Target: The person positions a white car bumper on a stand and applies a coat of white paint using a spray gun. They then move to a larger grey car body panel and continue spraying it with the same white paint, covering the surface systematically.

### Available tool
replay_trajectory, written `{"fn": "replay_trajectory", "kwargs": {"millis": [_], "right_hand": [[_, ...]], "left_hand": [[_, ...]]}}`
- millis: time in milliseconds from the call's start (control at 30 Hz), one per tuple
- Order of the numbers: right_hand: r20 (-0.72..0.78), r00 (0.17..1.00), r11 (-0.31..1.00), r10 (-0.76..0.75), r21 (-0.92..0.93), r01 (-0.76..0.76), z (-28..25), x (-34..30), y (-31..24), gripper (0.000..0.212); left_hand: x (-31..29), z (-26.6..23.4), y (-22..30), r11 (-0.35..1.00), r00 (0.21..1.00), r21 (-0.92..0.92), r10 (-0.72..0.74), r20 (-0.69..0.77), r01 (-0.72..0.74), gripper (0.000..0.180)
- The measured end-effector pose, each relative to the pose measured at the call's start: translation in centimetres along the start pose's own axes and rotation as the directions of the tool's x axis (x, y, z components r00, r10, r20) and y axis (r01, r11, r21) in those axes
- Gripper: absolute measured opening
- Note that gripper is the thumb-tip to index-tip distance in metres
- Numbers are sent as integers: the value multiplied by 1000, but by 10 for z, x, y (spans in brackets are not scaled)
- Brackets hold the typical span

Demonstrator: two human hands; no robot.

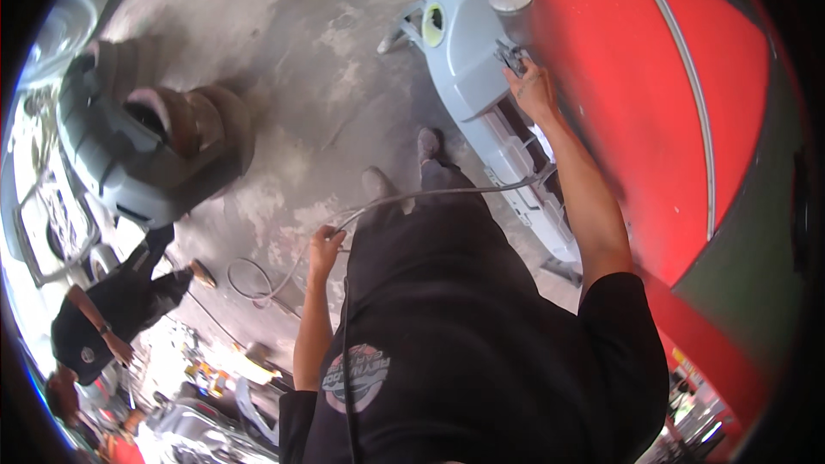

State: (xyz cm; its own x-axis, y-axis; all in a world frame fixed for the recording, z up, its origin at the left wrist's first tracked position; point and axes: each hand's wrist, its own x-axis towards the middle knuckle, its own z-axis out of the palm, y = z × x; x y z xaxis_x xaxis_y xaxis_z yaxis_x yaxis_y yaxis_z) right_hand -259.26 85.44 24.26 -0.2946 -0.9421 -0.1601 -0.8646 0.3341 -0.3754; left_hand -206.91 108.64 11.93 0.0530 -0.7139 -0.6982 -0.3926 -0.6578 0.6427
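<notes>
My right hand (534, 90) is closed round a spray gun (510, 55) with a round pale cup (512, 0) beyond it. The gun is over a light grey car bumper (468, 60), on its right side; I cannot tell whether they touch. A yellow-green ring (435, 24) surrounds a dark hole in the bumper. From below my right forearm, a thin grey hose (447, 192) crosses in front of my legs to my left hand (325, 249), whose fingers are closed on it. Past that hand, the hose drops to the floor in a loose loop.
A red panel (662, 112) with a pale strip (687, 60) stands along the right. At left are a dark grey bumper (129, 163) and a brown rounded piece (202, 125). Another person (107, 318) in dark clothes is at lower left. Stained concrete floor (318, 94) lies between.
</notes>
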Motion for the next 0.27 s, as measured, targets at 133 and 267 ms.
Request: {"fn": "replay_trajectory", "kwargs": {"millis": [133, 267], "right_hand": [[218, 961, 959, -169, -189, 212, 24, -49, -39, 38], [444, 839, 941, -315, 31, 337, 72, -67, -110, 37]], "left_hand": [[-28, 19, -29, 998, 997, -39, 44, -67, -47, 35], [-41, 2, -108, 999, 983, -45, -24, -181, 16, 42]]}}
